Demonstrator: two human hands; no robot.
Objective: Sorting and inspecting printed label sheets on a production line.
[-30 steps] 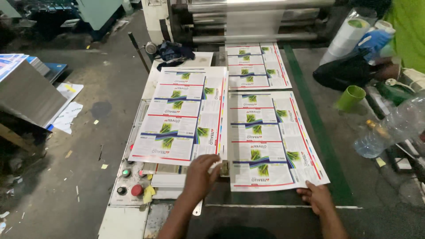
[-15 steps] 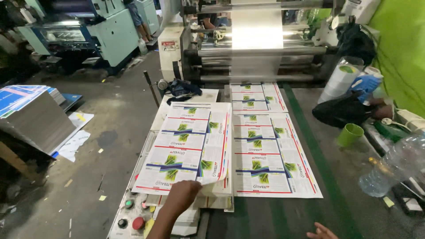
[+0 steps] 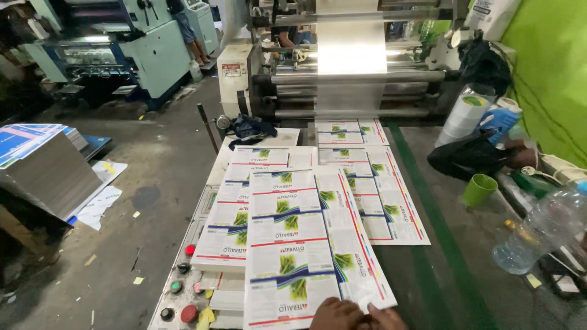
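Dim workshop floor, grey and littered with paper scraps, surrounds a long table (image 3: 440, 244) fed by a roller machine (image 3: 354, 67). Both hands (image 3: 358, 316) meet at the bottom edge, pinching the near end of a printed sheet (image 3: 293, 244) lying over a stack (image 3: 235, 208); each grip looks closed on it. Pulled unevenly, the sheet could skew, crease or slide onto the buttons (image 3: 183, 287).

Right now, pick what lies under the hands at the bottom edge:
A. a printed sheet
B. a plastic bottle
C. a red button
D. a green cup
A: both hands rest on the near end of the printed sheet; the cup and bottle sit off to the right.
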